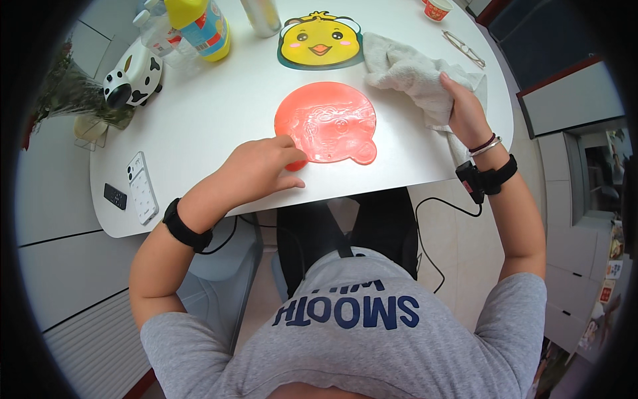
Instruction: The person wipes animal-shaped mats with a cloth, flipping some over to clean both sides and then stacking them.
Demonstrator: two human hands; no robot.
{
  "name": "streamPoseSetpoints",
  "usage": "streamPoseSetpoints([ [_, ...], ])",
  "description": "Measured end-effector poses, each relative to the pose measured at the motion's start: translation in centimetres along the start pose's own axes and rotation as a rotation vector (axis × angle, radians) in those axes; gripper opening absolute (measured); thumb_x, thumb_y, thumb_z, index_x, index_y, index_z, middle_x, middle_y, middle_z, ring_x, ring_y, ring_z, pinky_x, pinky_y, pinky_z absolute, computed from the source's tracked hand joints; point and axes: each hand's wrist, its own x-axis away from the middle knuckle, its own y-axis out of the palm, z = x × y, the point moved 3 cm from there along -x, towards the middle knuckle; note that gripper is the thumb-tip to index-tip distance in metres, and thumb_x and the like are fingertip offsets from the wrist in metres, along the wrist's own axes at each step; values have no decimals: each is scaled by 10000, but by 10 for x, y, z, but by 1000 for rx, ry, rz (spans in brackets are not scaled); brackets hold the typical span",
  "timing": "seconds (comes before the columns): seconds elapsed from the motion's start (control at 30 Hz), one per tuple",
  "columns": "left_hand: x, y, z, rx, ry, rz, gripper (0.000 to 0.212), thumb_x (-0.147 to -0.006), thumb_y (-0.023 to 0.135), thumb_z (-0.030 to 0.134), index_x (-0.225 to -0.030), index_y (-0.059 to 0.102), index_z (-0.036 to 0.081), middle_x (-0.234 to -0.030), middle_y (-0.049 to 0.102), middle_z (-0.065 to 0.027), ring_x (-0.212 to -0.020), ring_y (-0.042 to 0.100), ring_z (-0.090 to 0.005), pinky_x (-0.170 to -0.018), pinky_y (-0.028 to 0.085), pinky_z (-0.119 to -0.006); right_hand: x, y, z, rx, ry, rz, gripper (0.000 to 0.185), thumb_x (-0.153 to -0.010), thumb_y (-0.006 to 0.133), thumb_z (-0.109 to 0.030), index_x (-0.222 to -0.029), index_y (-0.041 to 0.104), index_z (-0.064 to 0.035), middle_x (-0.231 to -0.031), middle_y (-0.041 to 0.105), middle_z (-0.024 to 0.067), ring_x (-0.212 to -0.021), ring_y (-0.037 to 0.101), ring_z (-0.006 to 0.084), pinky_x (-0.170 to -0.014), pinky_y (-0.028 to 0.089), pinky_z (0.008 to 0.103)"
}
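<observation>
A red bear-shaped plastic mat lies on the white table, its ears towards me. My left hand rests over its lower left ear, fingers touching it; whether they grip it I cannot tell. My right hand holds a crumpled grey cloth by its right side, the thumb on top; part of the cloth hangs at the table's edge. Beyond the red mat lies a yellow chick-faced mat with a dark green rim, beside the cloth's far left corner.
Eyeglasses and a red paper cup are at the far right. A metal cylinder, a yellow bottle, clear plastic bottles and a cow figure stand far left. A phone and remote lie near left.
</observation>
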Motion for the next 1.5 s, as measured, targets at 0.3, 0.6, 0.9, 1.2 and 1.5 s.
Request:
streamPoseSetpoints([
  [0.3,-24,17,-58,-259,-225,50,854,-758,710,389,-1380,314,-42,-1439,342,-197,-1303,383,-304,-1051,355,-451,-13,128,21,1060,-218,-560,473,-964,398,-388,-956,588,45,-959,603,210,-903,573,322,-794,451,368],
  [0.6,-19,14,-56,-206,-248,35,848,-767,705,363,-1402,293,-20,-1490,265,-160,-1313,367,-318,-1047,350,-501,8,149,74,1511,-758,-827,335,-924,465,-296,-881,647,-18,-908,644,144,-1007,548,311,-941,392,420],
  [0.9,-19,22,-62,-189,-203,85,856,-773,694,402,-1400,287,-15,-1467,290,-198,-1340,333,-317,-1038,365,-479,46,72,35,1564,-801,-826,169,-817,586,-165,-911,647,-39,-991,632,122,-1100,535,299,-946,438,394],
  [1.2,-19,22,-60,-190,-198,93,849,-777,692,391,-1395,287,-28,-1469,280,-199,-1339,329,-328,-1037,362,-494,-3,110,50,1580,-878,-700,173,-830,537,-157,-911,640,-44,-1108,598,139,-1087,545,268,-903,469,351],
  [1.5,-16,25,-63,-162,-201,103,839,-800,672,377,-1413,258,-19,-1484,255,-194,-1360,290,-329,-1070,321,-489,-30,124,41,1678,-799,-526,241,-901,486,-230,-933,657,-64,-989,628,110,-934,600,269,-826,496,359],
])
